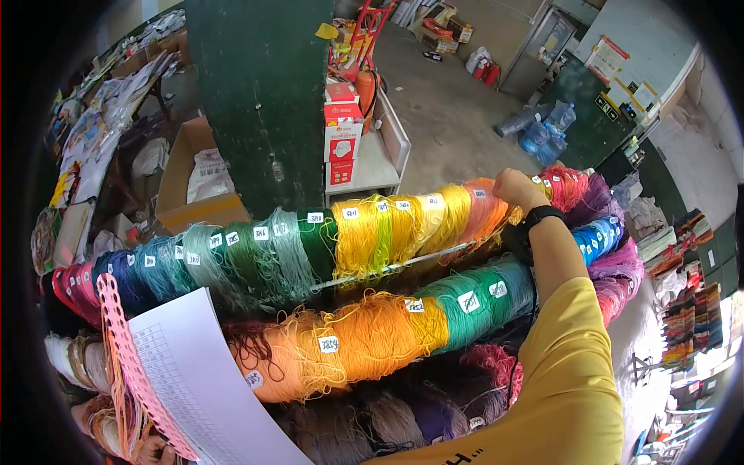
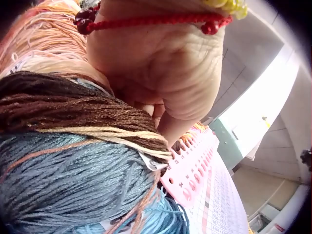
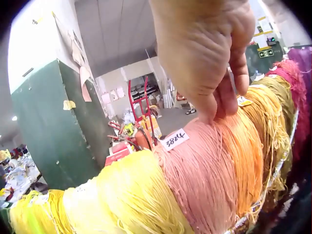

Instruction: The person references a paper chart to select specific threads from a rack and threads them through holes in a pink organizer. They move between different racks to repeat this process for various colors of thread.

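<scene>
My right hand (image 1: 518, 190) reaches over the upper row of thread skeins. In the right wrist view its thumb and fingers (image 3: 226, 100) come together on the orange thread (image 3: 247, 161), beside a pink skein (image 3: 197, 170) labelled 3824. Low at the left, my left hand (image 1: 156, 451) holds a pink punched thread card (image 1: 136, 360) with colored strands hanging from its holes. A printed sheet (image 1: 205, 380) lies against the card. In the left wrist view that hand (image 2: 161, 73) is beside brown (image 2: 73, 109) and blue-grey skeins (image 2: 73, 180); its fingertips are mostly hidden.
A lower row carries orange (image 1: 380, 329) and green skeins (image 1: 473, 302), with a metal rod (image 1: 395, 266) between the rows. Behind stand a green pillar (image 1: 260, 108), a cardboard box (image 1: 186, 174) and stacked red-and-white boxes (image 1: 341, 143). Water bottles (image 1: 546, 133) stand on the floor.
</scene>
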The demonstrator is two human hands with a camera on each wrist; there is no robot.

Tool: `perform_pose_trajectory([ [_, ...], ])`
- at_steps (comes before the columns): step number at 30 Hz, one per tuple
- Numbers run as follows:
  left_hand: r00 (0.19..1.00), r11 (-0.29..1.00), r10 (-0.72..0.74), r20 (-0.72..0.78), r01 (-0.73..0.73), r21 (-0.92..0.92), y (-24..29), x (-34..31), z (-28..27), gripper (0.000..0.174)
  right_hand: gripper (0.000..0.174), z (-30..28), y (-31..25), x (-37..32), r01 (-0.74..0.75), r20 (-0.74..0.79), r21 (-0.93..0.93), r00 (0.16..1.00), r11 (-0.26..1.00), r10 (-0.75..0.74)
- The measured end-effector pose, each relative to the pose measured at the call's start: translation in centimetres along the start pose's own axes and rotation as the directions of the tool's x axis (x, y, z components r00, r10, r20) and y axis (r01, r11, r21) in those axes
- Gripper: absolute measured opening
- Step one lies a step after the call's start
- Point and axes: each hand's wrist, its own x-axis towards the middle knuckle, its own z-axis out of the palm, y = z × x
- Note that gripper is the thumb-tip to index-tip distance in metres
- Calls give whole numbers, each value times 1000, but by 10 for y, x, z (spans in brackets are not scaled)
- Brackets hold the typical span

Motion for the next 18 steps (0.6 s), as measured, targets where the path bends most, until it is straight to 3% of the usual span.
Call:
perform_pose_trajectory([
  [5, 998, 998, 23, -52, -20, 63, 5, -2, 2, 14, 21, -6, 9, -8, 43, -43, 70, 998, 997, -40],
  [8, 999, 999, 31, -28, -31, 21, -3, -1, -2, 15, 21, -5, 11, -12, -6, -12, 238, 1000, 971, 9],
  [11, 1000, 1000, 4, -25, -4, 11, 4, -3, -1, 15, 24, -7, 8, -13, -31, -64, 219, 997, 975, 46],
  [14, 999, 1000, -30, -29, 30, -11, -3, -3, -3, 16, 24, -8, 5, -17, -37, 22, 164, 999, 986, 34],
  [16, 999, 999, -47, -28, 47, 11, 13, -6, 2, 17, 24, -2, 6, -17, 0, -2, 114, 1000, 993, 0],
  [18, 997, 998, 35, -64, -31, 56, 14, -6, 6, 17, 24, -2, 3, -15, 20, 15, 79, 1000, 997, -21],
])
